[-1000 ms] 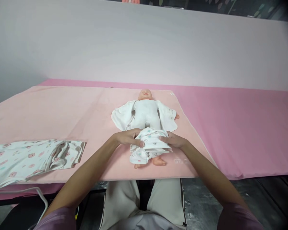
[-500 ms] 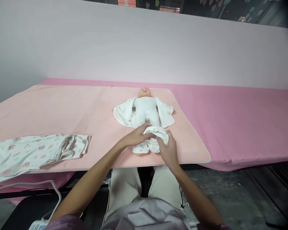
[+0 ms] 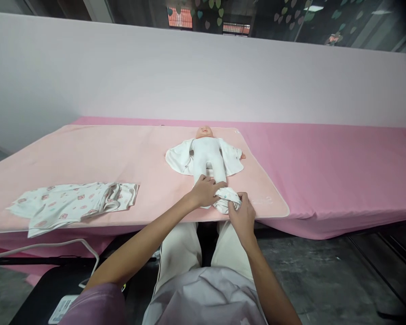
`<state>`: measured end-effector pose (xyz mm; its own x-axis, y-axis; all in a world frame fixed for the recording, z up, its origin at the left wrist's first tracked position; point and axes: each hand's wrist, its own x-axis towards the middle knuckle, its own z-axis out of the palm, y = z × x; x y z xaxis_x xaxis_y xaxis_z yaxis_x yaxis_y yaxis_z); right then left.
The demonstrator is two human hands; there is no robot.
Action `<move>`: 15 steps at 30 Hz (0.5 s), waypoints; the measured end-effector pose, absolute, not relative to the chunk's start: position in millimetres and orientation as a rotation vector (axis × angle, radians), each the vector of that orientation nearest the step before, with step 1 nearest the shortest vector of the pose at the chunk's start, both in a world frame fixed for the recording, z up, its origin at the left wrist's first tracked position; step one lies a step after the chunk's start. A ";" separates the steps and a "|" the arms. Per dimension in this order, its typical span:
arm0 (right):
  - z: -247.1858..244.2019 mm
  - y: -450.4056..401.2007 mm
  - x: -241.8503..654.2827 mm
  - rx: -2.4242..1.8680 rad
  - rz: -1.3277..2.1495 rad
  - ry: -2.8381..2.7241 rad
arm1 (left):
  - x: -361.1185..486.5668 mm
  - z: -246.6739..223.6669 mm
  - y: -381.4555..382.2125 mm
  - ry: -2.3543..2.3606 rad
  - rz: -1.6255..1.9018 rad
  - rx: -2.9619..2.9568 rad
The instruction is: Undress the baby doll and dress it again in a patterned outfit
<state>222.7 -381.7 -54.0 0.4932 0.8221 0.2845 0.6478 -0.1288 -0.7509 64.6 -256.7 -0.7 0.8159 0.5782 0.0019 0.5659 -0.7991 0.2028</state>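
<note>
Left hand [image 3: 205, 192] reaches across the lower legs of the doll [image 3: 208, 151], its thumb and fingers around the near-left edge of the bunched garment [image 3: 226, 199]. Right hand [image 3: 242, 219] pinches the opposite edge of the same garment between thumb and fingers.

Doll orientation: on its back, long axis running away from the person, head at the far end, legs pointing toward the person. The feet are hidden by the hands and the garment. A white jacket [image 3: 178, 158] lies spread open at both sides of the body.

Garment orientation: gathered into a rounded bundle; no clear long axis.

Markings: the mat [image 3: 138, 153] carries pale lettering near its right front corner, too faint to read. A white box [image 3: 62, 309] at lower left bears a label with print too small to read.

Position: the garment sits between both hands at the leg end of the doll, near the front edge of the mat. The doll's trunk lies beyond the hands. Printed cloth [image 3: 77, 203] lies well to the left.
</note>
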 end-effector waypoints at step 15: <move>-62.9 -356.9 237.0 -1.319 0.975 -1.207 | 39.7 15.7 -251.5 0.667 0.518 2.163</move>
<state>237.0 -356.9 -62.9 0.1588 0.9841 0.0801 0.1288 0.0598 -0.9899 39.7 -251.5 15.7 0.7776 0.6130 0.1402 0.2868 -0.5442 0.7884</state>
